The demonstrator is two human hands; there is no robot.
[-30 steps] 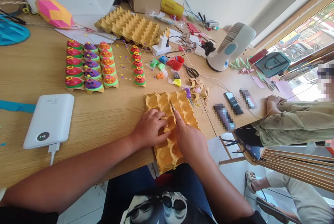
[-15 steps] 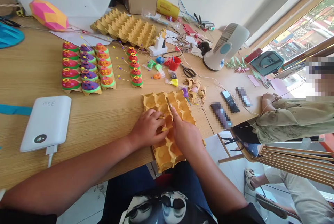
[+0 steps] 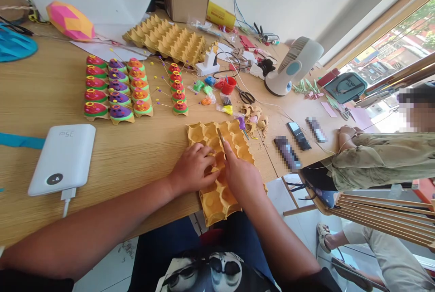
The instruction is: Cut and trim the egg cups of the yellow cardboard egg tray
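— What does the frame show at lower centre?

— A left hand lies over a yellow egg tray, fingers and thumb parted; whether it pinches a wall, one cannot tell. Just beside it, the right hand is clamped around a slim tool, forefinger stretched along it, tip against the tray.

— And how is it best done?

— Short, light strokes along one ridge would likely serve, with the left fingertips out of the tool's line.

— Edges and room?

— The tray's near end juts past the front edge of the table, so it may flex under pressure. Scraps lie near its upper-right corner; painted cups stand well apart, left of centre. Widest room: toward the white power bank, left.
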